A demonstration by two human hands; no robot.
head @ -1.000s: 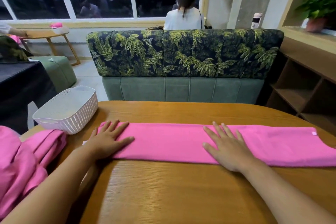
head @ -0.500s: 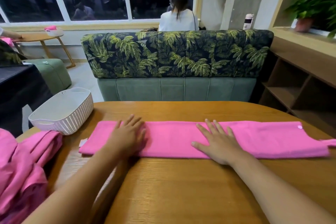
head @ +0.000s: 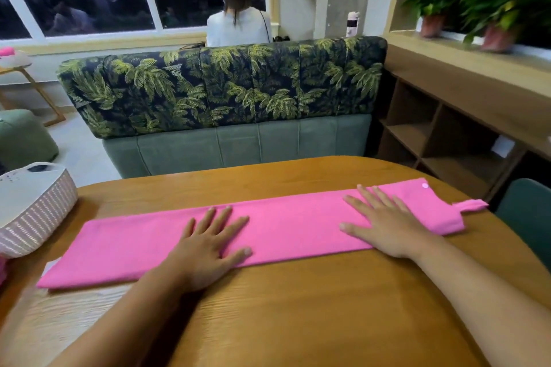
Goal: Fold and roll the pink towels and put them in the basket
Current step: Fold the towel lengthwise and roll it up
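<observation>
Palms flat on the folded pink towel (head: 134, 247)
My left hand (head: 208, 247) and right hand (head: 384, 223) press it, fingers straight and spread, onto the wooden table (head: 298, 307). The strip runs from eight to two o'clock; the white basket (head: 35, 208) is at ten.

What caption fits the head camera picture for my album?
Left hand and right hand press flat on a folded pink towel on the wooden table, near a white basket.

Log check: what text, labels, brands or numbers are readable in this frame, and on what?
No text is readable.
Pale dot on the towel: too small to show any print.
Bottle by the wall: dark band, blurred, nothing legible.
White tag in the shelf: blurred, unreadable.
</observation>
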